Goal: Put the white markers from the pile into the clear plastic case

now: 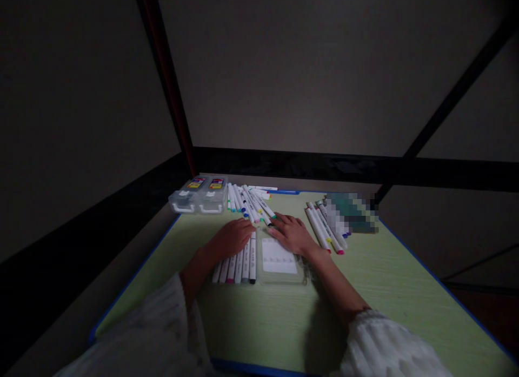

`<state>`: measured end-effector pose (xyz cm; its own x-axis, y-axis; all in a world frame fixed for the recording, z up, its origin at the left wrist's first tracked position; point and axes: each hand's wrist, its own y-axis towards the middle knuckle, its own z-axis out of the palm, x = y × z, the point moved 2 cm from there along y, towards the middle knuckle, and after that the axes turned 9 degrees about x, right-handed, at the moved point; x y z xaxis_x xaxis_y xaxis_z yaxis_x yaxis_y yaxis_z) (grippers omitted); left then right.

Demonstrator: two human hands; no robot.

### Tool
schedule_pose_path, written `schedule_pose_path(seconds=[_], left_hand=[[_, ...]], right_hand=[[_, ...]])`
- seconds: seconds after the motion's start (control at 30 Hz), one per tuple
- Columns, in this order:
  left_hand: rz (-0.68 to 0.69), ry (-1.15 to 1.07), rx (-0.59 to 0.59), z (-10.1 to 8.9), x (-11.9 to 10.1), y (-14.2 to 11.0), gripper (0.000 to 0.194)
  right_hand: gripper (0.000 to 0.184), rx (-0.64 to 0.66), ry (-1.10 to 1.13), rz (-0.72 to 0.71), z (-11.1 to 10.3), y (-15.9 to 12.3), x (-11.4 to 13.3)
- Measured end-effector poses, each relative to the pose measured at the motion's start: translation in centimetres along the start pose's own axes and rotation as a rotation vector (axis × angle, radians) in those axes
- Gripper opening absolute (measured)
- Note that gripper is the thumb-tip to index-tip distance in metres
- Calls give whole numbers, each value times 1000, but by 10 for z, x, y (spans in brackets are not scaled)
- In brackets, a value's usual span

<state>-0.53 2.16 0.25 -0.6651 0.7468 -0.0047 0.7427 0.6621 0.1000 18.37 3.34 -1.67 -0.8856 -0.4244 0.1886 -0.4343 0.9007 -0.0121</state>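
Observation:
In the head view, a row of white markers (pixel 239 266) with coloured ends lies side by side in front of me. My left hand (pixel 233 237) rests over the far part of this row, its fingers stretched together and partly covering the pens. Right beside the row is a clear plastic case (pixel 265 278) with a white label sheet (pixel 279 256) in it. My right hand (pixel 295 235) lies across the far right corner of the case, fingers apart, its fingertips near the loose markers (pixel 253 203) behind it. Neither hand visibly grasps anything.
Two closed clear cases (pixel 211 198) with white handles stand at the table's back left. More white markers (pixel 324 225) lie at the right, next to a blurred green item (pixel 352 212). The pale green table (pixel 259 323) has a blue edge; walls rise behind it.

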Motion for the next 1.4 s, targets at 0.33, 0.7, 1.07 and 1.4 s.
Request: schedule_pose_path(seconds=[0.33, 0.7, 1.07, 1.4], left_hand=[[-3, -25, 13, -4, -1, -1, 24], [-5, -39, 13, -3, -1, 0, 23], [5, -23, -7, 4, 3, 0, 23], [-9, -20, 9, 0, 1, 0, 24]], right_hand=[[53, -46, -5, 5, -4, -3, 4], [51, -72, -3, 25, -4, -5, 5], [55, -16, -37, 28, 0, -2, 3], [54, -50, -33, 20, -2, -4, 5]])
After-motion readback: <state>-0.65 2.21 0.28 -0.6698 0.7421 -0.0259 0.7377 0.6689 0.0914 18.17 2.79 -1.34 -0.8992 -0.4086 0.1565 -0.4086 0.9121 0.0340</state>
